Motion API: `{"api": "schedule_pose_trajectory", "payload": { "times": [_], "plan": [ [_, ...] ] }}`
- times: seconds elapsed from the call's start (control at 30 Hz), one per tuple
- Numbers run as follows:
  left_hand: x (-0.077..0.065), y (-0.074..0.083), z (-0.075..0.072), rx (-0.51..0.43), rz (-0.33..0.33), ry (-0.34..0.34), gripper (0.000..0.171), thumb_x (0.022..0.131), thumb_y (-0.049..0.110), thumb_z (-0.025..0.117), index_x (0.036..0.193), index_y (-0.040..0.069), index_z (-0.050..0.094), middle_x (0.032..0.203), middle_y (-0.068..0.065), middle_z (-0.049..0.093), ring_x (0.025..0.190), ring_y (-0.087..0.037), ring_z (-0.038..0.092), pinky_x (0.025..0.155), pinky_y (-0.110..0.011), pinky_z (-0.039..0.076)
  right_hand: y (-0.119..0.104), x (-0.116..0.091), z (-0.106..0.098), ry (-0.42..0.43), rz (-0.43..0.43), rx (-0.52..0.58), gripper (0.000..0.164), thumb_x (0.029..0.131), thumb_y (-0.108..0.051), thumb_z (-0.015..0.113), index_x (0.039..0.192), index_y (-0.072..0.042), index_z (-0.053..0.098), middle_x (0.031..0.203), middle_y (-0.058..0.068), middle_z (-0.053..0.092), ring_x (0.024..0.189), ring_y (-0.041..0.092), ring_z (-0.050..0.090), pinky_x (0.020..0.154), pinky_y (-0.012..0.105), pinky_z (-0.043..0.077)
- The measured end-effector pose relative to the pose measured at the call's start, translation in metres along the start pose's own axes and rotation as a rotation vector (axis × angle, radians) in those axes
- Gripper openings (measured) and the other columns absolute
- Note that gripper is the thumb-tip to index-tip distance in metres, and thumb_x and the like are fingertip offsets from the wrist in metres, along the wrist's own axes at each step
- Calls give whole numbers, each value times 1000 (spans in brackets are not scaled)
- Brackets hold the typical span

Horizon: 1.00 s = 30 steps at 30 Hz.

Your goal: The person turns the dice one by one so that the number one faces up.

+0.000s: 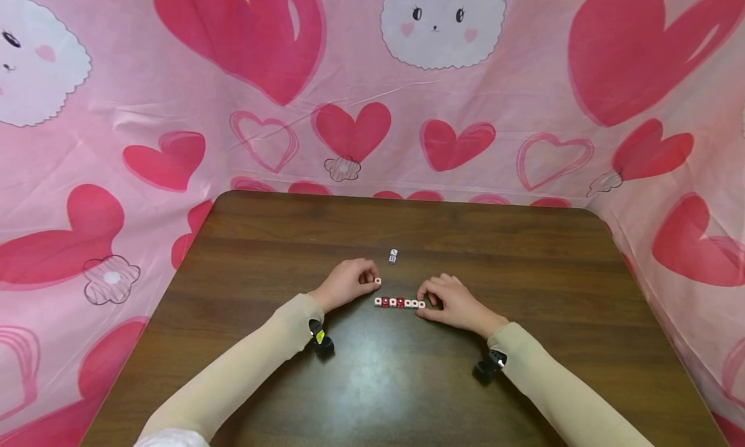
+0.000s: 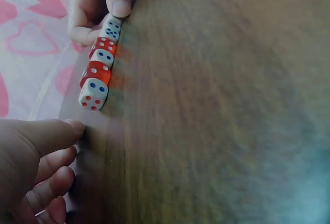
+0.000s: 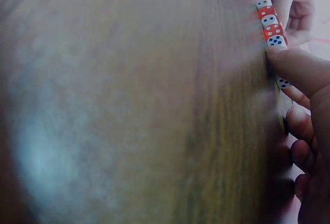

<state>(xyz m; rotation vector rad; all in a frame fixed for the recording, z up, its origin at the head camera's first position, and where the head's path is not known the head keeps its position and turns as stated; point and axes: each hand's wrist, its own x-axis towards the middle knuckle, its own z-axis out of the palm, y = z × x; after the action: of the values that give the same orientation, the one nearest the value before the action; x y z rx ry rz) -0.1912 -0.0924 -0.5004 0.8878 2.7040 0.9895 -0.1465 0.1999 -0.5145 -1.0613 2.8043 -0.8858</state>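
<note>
A straight row of white and red dice [image 1: 392,302] lies across the middle of the table. My right hand [image 1: 456,305] pinches the white die [image 1: 421,305] at the row's right end between thumb and forefinger. In the right wrist view that thumb [image 3: 299,67] covers part of the row. Just behind the row's left end, my left hand [image 1: 348,282] holds another white die [image 1: 377,281] at its fingertips. The left wrist view shows the left thumb [image 2: 56,134] near the row's end, a white die [image 2: 94,94] with blue and red pips; the held die is hidden there.
Two more white dice [image 1: 393,256] sit together farther back, beyond the row. The brown wooden table [image 1: 279,233] has rounded far corners. Pink cloth with hearts [image 1: 349,130] hangs around its back and sides.
</note>
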Motion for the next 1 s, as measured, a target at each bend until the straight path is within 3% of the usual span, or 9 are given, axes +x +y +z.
{"api": "schedule_pose_trajectory", "payload": {
  "times": [0.53, 1.0],
  "plan": [
    [-23, 2, -6, -1, -75, -29, 10, 90, 19, 82, 91, 18, 73, 78, 11, 66, 72, -4, 58, 72, -29, 48, 3, 0, 2, 12, -1, -7, 25, 87, -33, 84, 96, -26, 62, 78, -13, 46, 76, 6, 35, 77, 32, 29],
    [-33, 3, -5, 21, -32, -112, 11, 90, 25, 83, 92, 22, 73, 77, 18, 64, 69, -1, 54, 69, -28, 47, 7, -2, 6, 48, -29, -26, 25, 87, -31, 85, 95, -25, 61, 77, -14, 44, 76, 4, 33, 76, 31, 28]
  ]
}}
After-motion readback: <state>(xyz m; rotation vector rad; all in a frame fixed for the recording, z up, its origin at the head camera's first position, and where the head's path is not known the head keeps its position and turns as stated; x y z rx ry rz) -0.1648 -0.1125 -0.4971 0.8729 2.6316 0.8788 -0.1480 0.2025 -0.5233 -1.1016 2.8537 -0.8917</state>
